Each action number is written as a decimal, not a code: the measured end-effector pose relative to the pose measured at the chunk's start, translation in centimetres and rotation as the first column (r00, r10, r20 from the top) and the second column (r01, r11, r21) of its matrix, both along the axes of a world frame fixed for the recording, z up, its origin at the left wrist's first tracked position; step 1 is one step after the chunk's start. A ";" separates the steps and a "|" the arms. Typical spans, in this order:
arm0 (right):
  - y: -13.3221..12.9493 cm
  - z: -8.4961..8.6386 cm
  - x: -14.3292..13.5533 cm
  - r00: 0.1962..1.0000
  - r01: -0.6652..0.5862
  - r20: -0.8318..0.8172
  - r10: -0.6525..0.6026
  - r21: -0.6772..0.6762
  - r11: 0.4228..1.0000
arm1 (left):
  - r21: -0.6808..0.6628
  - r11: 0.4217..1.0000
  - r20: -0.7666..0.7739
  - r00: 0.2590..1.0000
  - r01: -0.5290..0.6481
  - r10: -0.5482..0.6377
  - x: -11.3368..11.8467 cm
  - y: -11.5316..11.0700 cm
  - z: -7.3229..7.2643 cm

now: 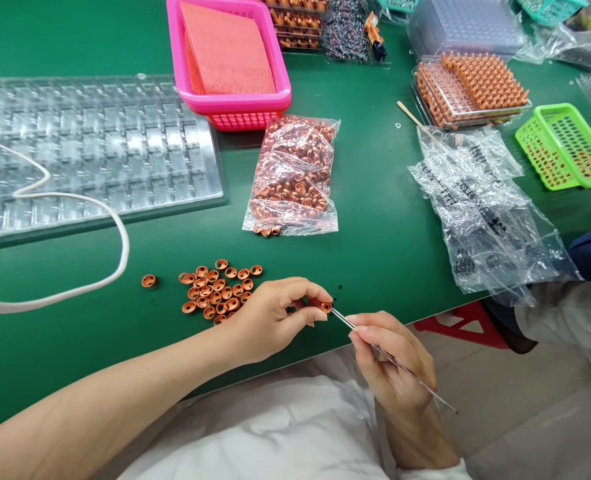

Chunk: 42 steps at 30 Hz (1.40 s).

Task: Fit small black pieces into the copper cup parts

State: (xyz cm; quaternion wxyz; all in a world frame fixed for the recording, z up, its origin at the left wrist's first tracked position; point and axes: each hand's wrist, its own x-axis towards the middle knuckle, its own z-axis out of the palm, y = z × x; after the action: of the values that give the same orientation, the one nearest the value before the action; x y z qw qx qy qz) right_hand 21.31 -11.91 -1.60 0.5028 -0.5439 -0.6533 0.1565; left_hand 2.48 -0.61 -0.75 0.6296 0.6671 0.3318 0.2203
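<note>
A green table (pixel 375 220) spans the frame, a clear bag of copper-coloured cups (pixel 295 170) at upper centre, loose cups (pixel 218 285) left of centre — seemingly kept within reach. At lower centre, the right hand (pixel 398 363) closes pen-style around a slim tool (pixel 342 318), the left hand (pixel 280 313) pinching — apparently to steady it — one small cup (pixel 326 307) at its tip.

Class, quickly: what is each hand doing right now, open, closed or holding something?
Left hand: closed, pinching one small copper-coloured ring between thumb and fingers.
Right hand: closed, holding a thin metal tool.
</note>
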 end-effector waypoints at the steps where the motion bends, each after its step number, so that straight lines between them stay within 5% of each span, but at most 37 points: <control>1: 0.0 0.0 0.0 1.000 0.006 -0.003 -0.006 -0.004 1.000 | 0.006 1.000 -0.003 1.000 0.002 -0.002 0.0 0.0 0.0; 18: 0.2 0.0 0.2 0.999 -0.047 -0.006 0.047 -0.058 0.997 | 0.148 0.988 -0.023 0.999 0.045 -0.042 -0.1 0.0 -0.1; 26: 0.6 -0.2 1.2 0.979 -0.165 0.120 0.167 -0.031 0.986 | 0.169 0.985 -0.030 0.999 0.042 -0.037 0.1 -0.4 -0.5; 31: 0.8 -0.2 1.4 0.977 -0.191 0.088 0.192 -0.020 0.981 | -0.106 0.994 0.007 1.000 -0.009 0.010 0.3 -0.2 -0.2; 36: 0.5 -0.3 1.0 0.959 0.035 -0.280 -0.053 -0.066 0.997 | -0.520 0.854 0.091 0.994 0.003 0.052 0.4 0.4 0.2; 42: 0.6 -1.0 1.1 0.853 0.197 -0.463 -0.239 -0.139 0.971 | -0.622 0.781 0.162 0.985 0.048 0.068 0.3 0.5 0.4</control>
State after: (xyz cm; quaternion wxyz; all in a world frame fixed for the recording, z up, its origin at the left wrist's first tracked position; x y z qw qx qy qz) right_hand 22.40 -11.29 -2.59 0.6384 -0.5804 -0.4361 0.2556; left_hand 2.77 -0.15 -0.38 0.8402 0.3977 0.3327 0.1591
